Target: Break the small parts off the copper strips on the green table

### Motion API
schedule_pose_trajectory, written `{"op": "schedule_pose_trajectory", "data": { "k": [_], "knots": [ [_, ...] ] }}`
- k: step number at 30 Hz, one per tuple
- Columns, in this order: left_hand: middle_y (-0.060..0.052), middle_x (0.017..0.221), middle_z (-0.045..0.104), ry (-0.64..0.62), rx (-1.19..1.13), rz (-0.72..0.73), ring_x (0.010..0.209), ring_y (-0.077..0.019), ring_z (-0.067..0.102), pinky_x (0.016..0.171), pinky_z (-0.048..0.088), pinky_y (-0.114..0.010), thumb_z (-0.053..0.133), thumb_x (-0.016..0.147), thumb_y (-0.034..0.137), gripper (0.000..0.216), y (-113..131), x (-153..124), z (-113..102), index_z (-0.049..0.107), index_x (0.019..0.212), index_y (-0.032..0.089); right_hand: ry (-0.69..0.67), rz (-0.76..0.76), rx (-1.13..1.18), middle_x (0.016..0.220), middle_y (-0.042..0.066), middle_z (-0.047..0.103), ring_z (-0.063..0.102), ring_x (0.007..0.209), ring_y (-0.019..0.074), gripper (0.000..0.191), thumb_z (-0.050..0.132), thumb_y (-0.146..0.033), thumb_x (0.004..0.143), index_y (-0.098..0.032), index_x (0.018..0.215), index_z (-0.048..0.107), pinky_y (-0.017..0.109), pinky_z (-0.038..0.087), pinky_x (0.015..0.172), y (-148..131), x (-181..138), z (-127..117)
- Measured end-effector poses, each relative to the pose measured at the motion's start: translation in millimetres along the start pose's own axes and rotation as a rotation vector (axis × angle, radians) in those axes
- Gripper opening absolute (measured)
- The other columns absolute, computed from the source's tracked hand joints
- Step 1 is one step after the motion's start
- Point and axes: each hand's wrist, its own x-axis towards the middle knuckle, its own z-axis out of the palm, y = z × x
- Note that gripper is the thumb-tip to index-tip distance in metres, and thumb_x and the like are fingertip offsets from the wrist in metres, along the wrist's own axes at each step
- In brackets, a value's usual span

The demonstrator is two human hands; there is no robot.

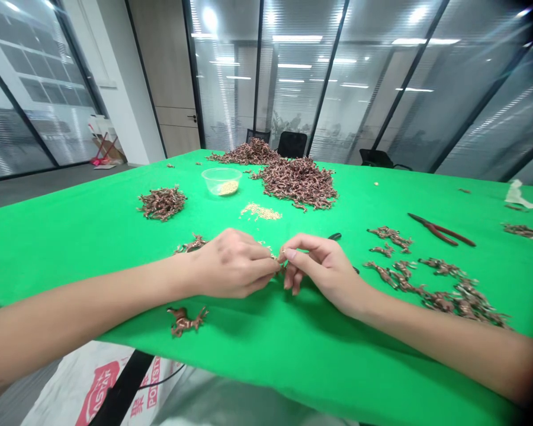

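Note:
Over the middle of the green table, my left hand (235, 264) and my right hand (322, 269) meet at the fingertips. Both are closed in a pinch; what lies between the fingers is too small and covered to make out. A brown horse-shaped figure (187, 321) lies on the cloth in front of my left wrist. Another brown figure (193, 244) shows partly behind that wrist. Beyond the hands are scattered tiny gold-coloured pieces (262, 211). Behind my right hand, the black tip of a tool (335, 236) sticks out, the remainder hidden.
A clear bowl (222, 182) holds more gold pieces. Brown figures are heaped in a small pile (162, 204) and a large pile (297, 183). Red-handled pliers (442, 229) and loose figures (444, 302) lie to the right. The green cloth's edge (249, 381) is near me.

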Motion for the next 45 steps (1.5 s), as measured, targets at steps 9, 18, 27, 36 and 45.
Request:
{"op": "schedule_pose_trajectory", "data": {
  "k": [9,18,27,36,45],
  "knots": [
    [0.002,0.059,0.057,-0.040,0.104,0.027,0.047,-0.0095,0.046,0.050,0.033,-0.028,0.048,0.097,0.017,0.025,0,1,7,0.056,0.073,0.017,-0.020,0.004,0.030,0.063,0.000,0.067,0.065,0.055,0.0117,0.023,0.065,-0.038,0.094,-0.016,0.090,0.062,0.020,0.054,0.050,2,0,0],
    [-0.001,0.077,0.071,-0.097,-0.098,-0.257,0.058,-0.0113,0.059,0.053,0.035,-0.024,0.047,0.099,0.022,0.018,2,-2,13,0.064,0.094,0.017,0.047,-0.023,0.025,0.074,0.003,0.068,0.068,0.066,0.0151,0.022,0.067,-0.038,0.091,-0.016,0.091,0.064,0.023,0.057,0.052,2,1,1],
    [0.002,0.063,0.061,-0.179,-0.442,-0.763,0.053,-0.0107,0.051,0.050,0.031,-0.022,0.054,0.093,0.028,0.017,14,8,9,0.065,0.088,0.016,0.071,-0.034,0.029,0.081,0.005,0.069,0.070,0.076,0.0185,0.024,0.068,-0.042,0.090,-0.017,0.090,0.065,0.028,0.061,0.059,3,1,1],
    [0.004,0.054,0.051,-0.203,-1.133,-0.964,0.047,-0.0079,0.040,0.045,0.029,-0.021,0.059,0.088,0.035,0.029,5,13,5,0.061,0.071,0.013,0.010,-0.059,0.009,0.076,0.004,0.067,0.068,0.073,0.0179,0.024,0.067,-0.042,0.092,-0.017,0.090,0.065,0.027,0.058,0.056,0,-2,3],
    [0.003,0.055,0.056,-0.158,-0.528,-0.772,0.048,-0.0089,0.047,0.049,0.031,-0.021,0.056,0.087,0.026,0.018,9,11,-2,0.067,0.078,0.015,0.007,-0.085,-0.007,0.077,0.004,0.067,0.069,0.075,0.0188,0.022,0.064,-0.040,0.094,-0.018,0.092,0.066,0.029,0.060,0.057,2,-3,2]
  ]
}}
